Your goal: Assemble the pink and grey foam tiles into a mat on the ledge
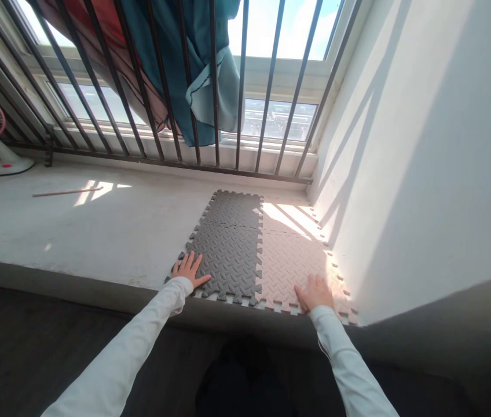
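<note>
While both palms lie flat on the textured foam, an onlooker in the room sees two colours of mat side by side on the pale ledge [98,231], their toothed edges meeting along a seam between the hands. The left hand [189,270], fingers spread wide and gripping nothing, touches the front outer corner of the grey mat [232,255]; the right hand [316,294], open with the thumb set apart from the fingers, rests near the front of the pink mat [289,260] and likewise grips nothing. Good handling, in this onlooker's judgement, calls for broad, even pressure from the whole palm, since a fingertip push could lift or buckle the soft teeth; with the two hands bearing down on opposite sides, neither piece should slide away from the seam. Force directed downward is preferable to force toward the front lip of the ledge, close to which both mats end. As to position, most of the grey mat extends inward from the left hand and back toward the dark railing [271,175]; the pink mat lies beneath the right hand, reaching back and to its left, its outer teeth beside the white wall [436,174].
</note>
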`<action>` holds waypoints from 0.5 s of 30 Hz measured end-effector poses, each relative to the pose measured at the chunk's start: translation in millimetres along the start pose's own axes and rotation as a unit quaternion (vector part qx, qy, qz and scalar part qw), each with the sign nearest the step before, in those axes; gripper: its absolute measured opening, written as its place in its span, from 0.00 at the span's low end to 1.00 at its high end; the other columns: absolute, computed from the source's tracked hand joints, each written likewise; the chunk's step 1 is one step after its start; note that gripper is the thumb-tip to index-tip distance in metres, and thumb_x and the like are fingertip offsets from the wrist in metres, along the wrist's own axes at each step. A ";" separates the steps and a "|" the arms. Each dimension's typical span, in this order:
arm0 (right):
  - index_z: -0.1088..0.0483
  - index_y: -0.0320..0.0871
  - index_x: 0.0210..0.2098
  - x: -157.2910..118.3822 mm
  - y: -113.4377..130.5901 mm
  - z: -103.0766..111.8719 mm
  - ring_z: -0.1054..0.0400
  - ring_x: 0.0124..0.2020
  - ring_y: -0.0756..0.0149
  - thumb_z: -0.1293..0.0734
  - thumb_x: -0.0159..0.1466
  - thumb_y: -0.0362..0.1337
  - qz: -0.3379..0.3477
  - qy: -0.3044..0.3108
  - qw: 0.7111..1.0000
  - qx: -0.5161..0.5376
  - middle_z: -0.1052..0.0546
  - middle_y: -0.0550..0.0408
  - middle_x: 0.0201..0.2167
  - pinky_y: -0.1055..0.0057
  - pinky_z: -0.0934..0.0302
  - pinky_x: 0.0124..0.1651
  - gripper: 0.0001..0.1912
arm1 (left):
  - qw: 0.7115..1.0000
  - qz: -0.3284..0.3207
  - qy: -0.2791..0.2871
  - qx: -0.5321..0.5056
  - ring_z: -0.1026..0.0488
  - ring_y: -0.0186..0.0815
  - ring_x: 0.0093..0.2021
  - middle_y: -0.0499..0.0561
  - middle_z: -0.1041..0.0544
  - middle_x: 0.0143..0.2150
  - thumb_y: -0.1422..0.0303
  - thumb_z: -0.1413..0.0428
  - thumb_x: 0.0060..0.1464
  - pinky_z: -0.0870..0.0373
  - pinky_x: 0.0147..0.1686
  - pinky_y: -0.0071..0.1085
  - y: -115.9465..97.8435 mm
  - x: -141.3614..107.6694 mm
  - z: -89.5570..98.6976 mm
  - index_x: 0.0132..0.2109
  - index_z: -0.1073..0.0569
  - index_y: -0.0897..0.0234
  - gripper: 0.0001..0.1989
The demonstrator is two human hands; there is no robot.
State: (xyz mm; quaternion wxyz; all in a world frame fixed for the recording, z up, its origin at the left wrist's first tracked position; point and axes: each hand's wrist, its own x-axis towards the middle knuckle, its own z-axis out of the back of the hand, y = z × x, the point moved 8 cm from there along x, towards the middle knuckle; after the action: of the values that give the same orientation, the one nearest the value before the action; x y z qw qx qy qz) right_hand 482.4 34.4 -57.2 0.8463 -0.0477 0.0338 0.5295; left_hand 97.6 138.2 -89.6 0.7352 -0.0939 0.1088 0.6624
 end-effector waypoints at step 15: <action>0.45 0.33 0.54 -13.4 16.2 -0.7 0.48 0.54 0.56 0.47 0.57 0.45 0.072 -0.044 0.996 0.009 0.42 0.39 0.54 0.63 0.54 0.53 0.30 | 1.000 0.012 0.004 -0.026 0.71 0.50 0.61 0.52 0.67 0.64 0.43 0.56 0.40 0.68 0.51 0.60 -46.4 -12.8 5.1 0.61 0.59 0.55 0.43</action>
State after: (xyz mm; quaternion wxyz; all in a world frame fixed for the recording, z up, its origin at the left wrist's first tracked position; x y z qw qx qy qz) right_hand 461.9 29.4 -57.1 0.8072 -0.0145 0.0050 0.5900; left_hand 142.6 122.6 -81.4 0.7239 -0.1144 0.0951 0.6737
